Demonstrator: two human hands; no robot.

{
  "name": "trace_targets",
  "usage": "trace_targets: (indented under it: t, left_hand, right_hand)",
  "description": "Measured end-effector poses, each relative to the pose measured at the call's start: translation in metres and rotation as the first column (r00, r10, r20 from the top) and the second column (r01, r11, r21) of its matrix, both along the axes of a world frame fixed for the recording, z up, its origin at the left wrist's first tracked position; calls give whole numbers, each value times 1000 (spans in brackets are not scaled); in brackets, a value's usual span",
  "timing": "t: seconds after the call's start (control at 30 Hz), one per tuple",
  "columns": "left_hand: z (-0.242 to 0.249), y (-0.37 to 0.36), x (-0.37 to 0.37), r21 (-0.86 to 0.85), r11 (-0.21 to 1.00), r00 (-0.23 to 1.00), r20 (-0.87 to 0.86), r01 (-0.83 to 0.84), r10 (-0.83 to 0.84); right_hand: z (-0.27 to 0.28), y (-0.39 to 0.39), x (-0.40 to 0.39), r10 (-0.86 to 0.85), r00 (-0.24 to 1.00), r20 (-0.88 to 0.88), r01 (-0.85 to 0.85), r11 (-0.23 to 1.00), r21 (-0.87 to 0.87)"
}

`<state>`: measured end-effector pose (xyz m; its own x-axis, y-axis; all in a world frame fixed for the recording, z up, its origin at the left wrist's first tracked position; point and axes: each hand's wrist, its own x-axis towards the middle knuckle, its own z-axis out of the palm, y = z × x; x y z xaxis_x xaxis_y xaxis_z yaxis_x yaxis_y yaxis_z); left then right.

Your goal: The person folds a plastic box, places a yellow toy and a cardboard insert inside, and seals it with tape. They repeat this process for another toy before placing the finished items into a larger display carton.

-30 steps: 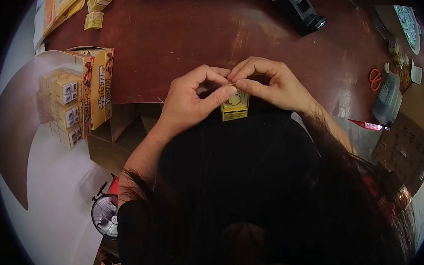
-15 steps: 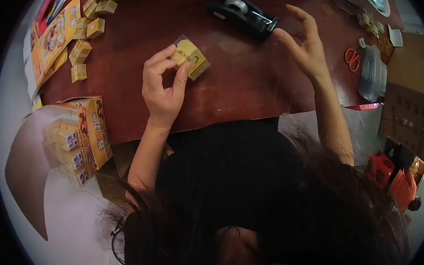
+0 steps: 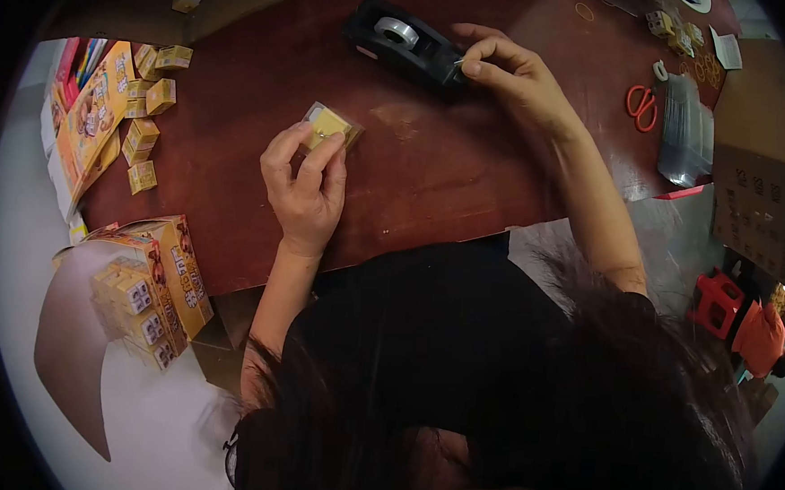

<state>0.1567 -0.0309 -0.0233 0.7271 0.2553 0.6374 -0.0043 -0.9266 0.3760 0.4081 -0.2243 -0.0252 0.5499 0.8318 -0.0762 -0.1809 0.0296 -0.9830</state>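
My left hand (image 3: pixel 306 190) grips a small yellow box (image 3: pixel 332 126) with clear plastic around it, just above the table. Its thumb and fingers press on the near side of the box. At the cutter end of a black tape dispenser (image 3: pixel 381 60), my right hand (image 3: pixel 515 82) has thumb and forefinger pinched together on the end of the clear tape (image 3: pixel 461 63). The tape itself is thin and hard to make out. A roll of tape (image 3: pixel 396 32) sits in the dispenser.
Small yellow boxes (image 3: pixel 141 144) stand at the left beside printed packaging (image 3: pixel 100 110). An open carton (image 3: pixel 184 273) is at the lower left. Red scissors (image 3: pixel 641 107), clear plastic sleeves (image 3: pixel 687 137) and rubber bands (image 3: pixel 707 68) lie at the right. Another person in orange (image 3: pixel 760 339) is at far right.
My right hand has moved left and closed its thumb and forefinger at the dispenser's cutter. My left hand still holds the yellow box, now tilted differently. The camera view has shifted.
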Motion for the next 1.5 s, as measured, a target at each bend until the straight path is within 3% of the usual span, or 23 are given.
trace_targets:
  t: [0.07, 0.17, 0.27, 0.33, 0.37, 0.43, 0.47, 0.53, 0.57, 0.67, 0.8, 0.93, 1.1, 1.17, 1.23, 1.27, 1.33, 1.37, 1.43, 1.47, 1.5]
  left_hand:
    - [-1, -1, 0, -12, 1000, 1000, -6, 4, -4]
    - [0, -2, 0, -77, 997, 1000, 0, -2, 2]
    - [4, -2, 0, -105, 994, 1000, -25, 9, -12]
    - [2, -1, 0, -72, 997, 1000, -4, 23, -24]
    - [1, -1, -2, -70, 997, 1000, -13, 16, -17]
    - [-3, 1, 1, -128, 990, 996, 79, 53, -43]
    - [-5, 1, 1, -126, 991, 997, 70, 32, -24]
    - [-7, 2, 0, -120, 991, 996, 81, 51, -42]
    - [-9, 3, 1, -116, 992, 996, 77, 42, -34]
    - [-13, 5, 1, -125, 990, 990, 134, 67, -51]
    - [-19, 7, 4, -105, 989, 975, 208, 103, -80]
    - [-19, 8, 2, 43, 996, 983, 162, 79, -85]
    - [-10, 4, -1, -31, 999, 996, 84, 30, -28]
    - [-6, 1, -1, -89, 995, 996, 88, 42, -34]
    - [-1, -2, 2, -260, 965, 993, 121, 39, -8]
    - [-6, 0, 5, -264, 963, 992, 127, 47, -13]
    - [-18, 6, 5, -120, 988, 972, 225, 92, -63]
    - [-17, 7, 2, -124, 987, 971, 228, 105, -75]
    - [-4, 6, -2, 107, 994, 1000, 3, 28, -28]
    - [-4, 5, -2, 105, 994, 999, 13, 40, -42]
    - [-6, 5, -2, 53, 998, 1000, 16, 18, -19]
  right_hand:
    - [-5, -5, -5, -67, 995, -68, 71, 996, 50]
    - [-9, -10, -10, -87, 996, -2, 87, 994, 65]
    - [-11, -12, -14, -109, 992, 58, 112, 993, -46]
    - [-11, -10, -18, -155, 852, 500, 278, 943, -182]
    - [-12, -11, -23, -151, 857, 492, 271, 945, -182]
    - [-8, -10, -32, -289, 689, 665, 467, 878, -102]
    - [-5, -8, -42, -276, 701, 658, 449, 887, -105]
    - [25, 3, -74, -279, 893, 352, 311, 950, -35]
    - [38, 12, -91, -174, 966, 193, 183, 983, -30]
    - [43, 37, -113, 84, 991, 101, -77, 994, -78]
    - [34, 56, -121, 118, 981, 155, -109, 992, -69]
    - [32, 63, -123, 99, 985, 143, -82, 990, -118]
    - [29, 63, -123, 59, 984, 166, -31, 986, -165]
    - [29, 60, -120, 133, 922, 364, 24, 918, -396]
    - [34, 45, -121, 50, 915, 401, 80, 950, -301]
    - [36, 37, -119, -17, 906, 424, 114, 972, -204]
    - [38, 23, -100, -311, 828, 467, 342, 940, 20]
    - [40, 14, -84, -377, 769, 516, 453, 891, -23]
    - [31, 5, -47, -413, 653, 635, 543, 840, -13]
    - [28, 4, -38, -393, 720, 573, 533, 841, -92]
    - [22, 4, -27, -400, 709, 581, 543, 835, -88]
